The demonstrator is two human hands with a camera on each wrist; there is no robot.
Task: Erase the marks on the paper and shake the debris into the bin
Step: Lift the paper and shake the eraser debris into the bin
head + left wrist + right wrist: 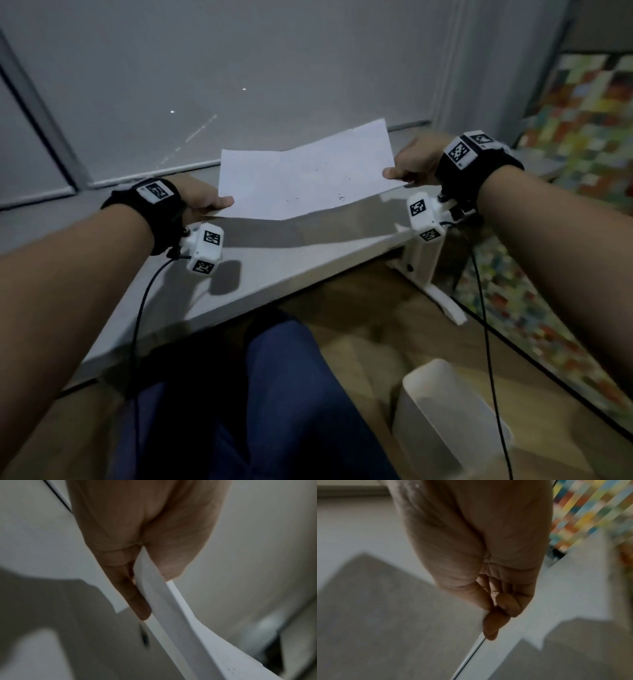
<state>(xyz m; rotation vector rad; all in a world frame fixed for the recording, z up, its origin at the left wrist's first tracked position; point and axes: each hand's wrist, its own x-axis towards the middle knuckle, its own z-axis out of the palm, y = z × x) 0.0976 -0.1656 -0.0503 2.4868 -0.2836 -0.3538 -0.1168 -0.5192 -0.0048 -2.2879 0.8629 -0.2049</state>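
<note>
A white sheet of paper (305, 171) hangs lifted above the grey table (260, 263), sagging along a middle crease, with small dark specks near its lower right. My left hand (209, 204) pinches its left edge, thumb on top. My right hand (407, 168) pinches its right edge. In the left wrist view the paper (180, 615) runs between thumb and fingers (137, 601). Curled fingers (494, 622) grip the sheet's thin edge (471, 655) in the right wrist view. A white bin (445, 421) stands on the floor at lower right.
The table's front edge runs diagonally, with a white table leg (428, 270) at its right end. A grey wall stands behind. A colourful patterned rug (565, 205) covers the floor on the right. Blue-trousered legs (274, 394) sit below the table edge.
</note>
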